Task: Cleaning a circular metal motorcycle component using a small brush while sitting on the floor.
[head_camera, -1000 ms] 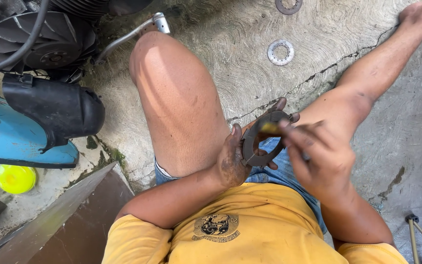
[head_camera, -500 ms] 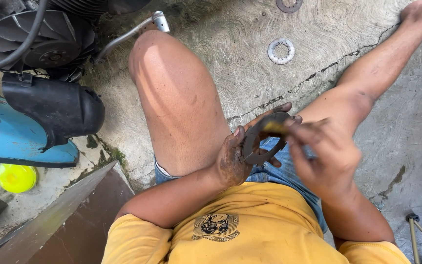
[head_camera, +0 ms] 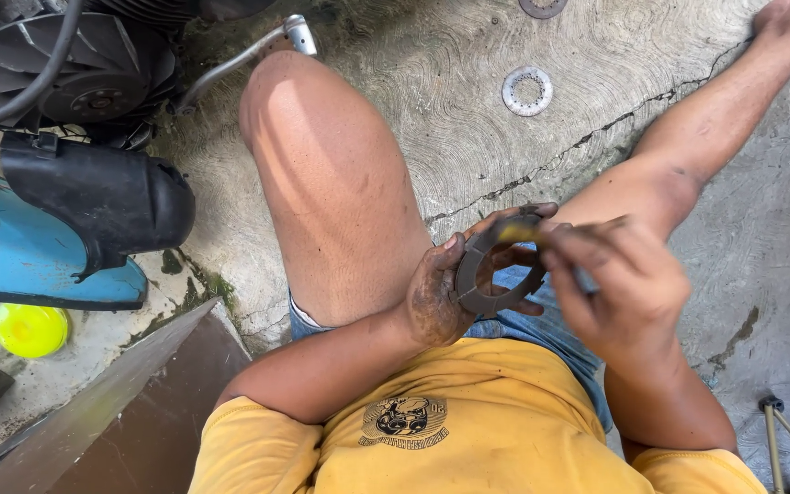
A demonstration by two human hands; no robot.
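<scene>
Two hands meet above the lap: the left hand [head_camera: 436, 297] grips a dark metal ring [head_camera: 496, 265] by its edge, held upright between the knees. The right hand [head_camera: 624, 288] pinches a small yellow-tipped tool [head_camera: 516, 233] against the ring's top rim. Another toothed ring [head_camera: 527, 91] lies on the concrete floor [head_camera: 468, 119], well apart.
</scene>
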